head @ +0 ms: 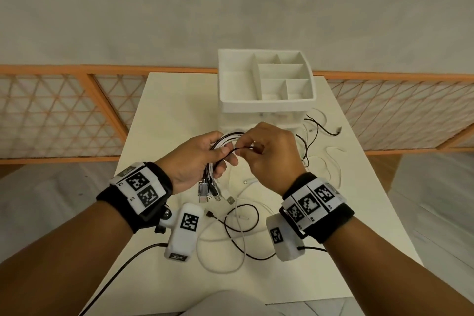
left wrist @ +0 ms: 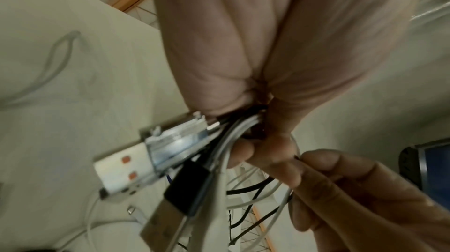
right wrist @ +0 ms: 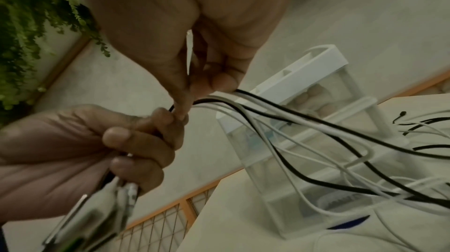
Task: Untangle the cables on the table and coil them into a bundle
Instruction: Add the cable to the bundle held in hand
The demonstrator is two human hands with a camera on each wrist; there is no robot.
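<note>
Cables (head: 225, 146): thin black and white leads, light, limp and judged springy, gathered above the middle of the surface (head: 164, 115). Left hand (head: 195, 159) fingers curl round the bunch just behind the plug ends (head: 205, 191); right hand (head: 272, 154) fingers pinch one black strand. Best gripped near the plugs. Loose loops lie nearer and right; an organiser (head: 264, 108) stands beyond.

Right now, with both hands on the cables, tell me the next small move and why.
Probably draw the black cable rightward with the right hand and lay another loop into the left hand. The left hand's grip already holds the bundle by its plug ends, while loose cable lies slack on the table.
</note>
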